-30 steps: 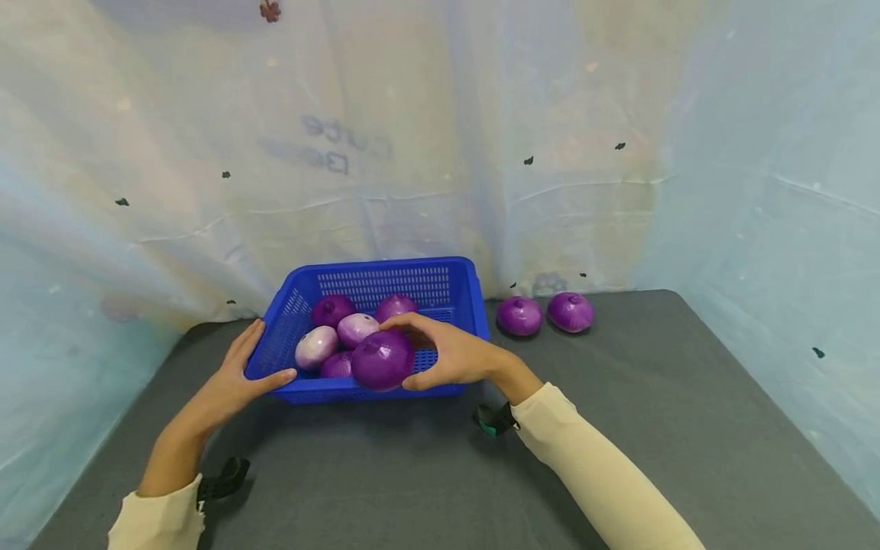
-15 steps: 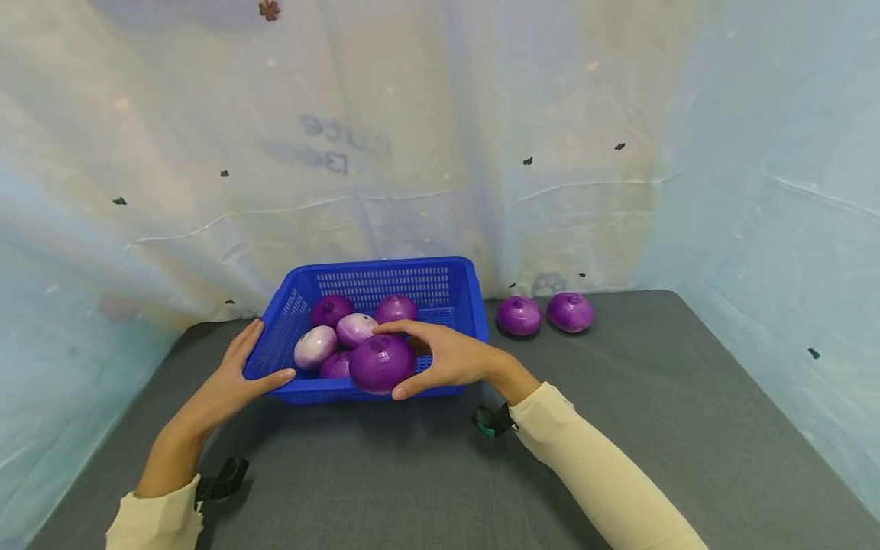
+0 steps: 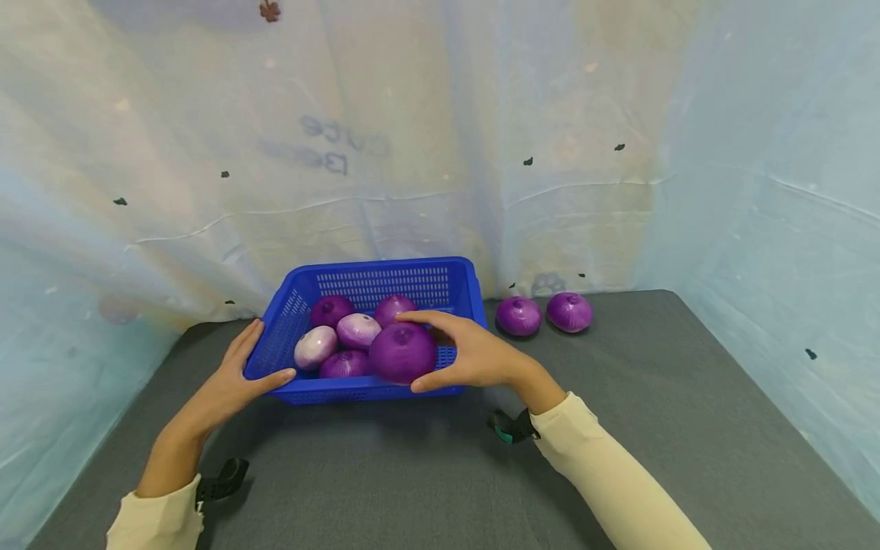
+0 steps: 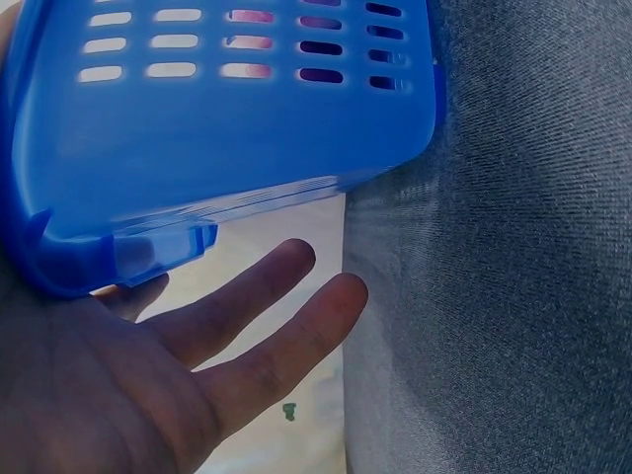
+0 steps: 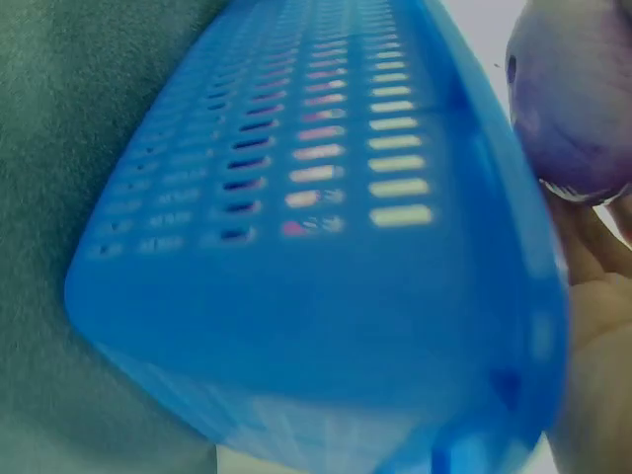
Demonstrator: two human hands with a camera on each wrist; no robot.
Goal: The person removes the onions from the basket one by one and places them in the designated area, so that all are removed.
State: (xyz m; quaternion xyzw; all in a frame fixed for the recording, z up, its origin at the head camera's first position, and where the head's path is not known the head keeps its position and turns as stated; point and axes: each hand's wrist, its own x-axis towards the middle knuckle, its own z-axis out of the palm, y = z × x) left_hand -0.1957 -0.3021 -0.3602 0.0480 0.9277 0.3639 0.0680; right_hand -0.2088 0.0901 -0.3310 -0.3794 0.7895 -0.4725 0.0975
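A dark purple onion (image 3: pixel 402 353) is held between the thumb and fingers of my right hand (image 3: pixel 476 355), over the front rim of a blue slotted basket (image 3: pixel 385 267). The right wrist view shows the onion (image 5: pixel 573 99) at its right edge, above the basket's rim. My left hand (image 3: pixel 234 383) rests at the basket's front left corner, thumb on the front rim and fingers along the left side. Its fingers (image 4: pixel 286 355) look straight in the left wrist view. Inside the basket lie several onions, among them a pale one (image 3: pixel 316 347) and a purple one (image 3: pixel 333 310).
Two purple onions, one at the left (image 3: pixel 519 316) and one at the right (image 3: pixel 570 312), sit on the grey table (image 3: pixel 653 428) right of the basket. A pale printed curtain (image 3: pixel 440 137) hangs behind the table and along both sides.
My right hand has shifted a little to the right and slightly back with the onion, showing more of the purple onion at the basket's front. The left hand and basket stay in place.
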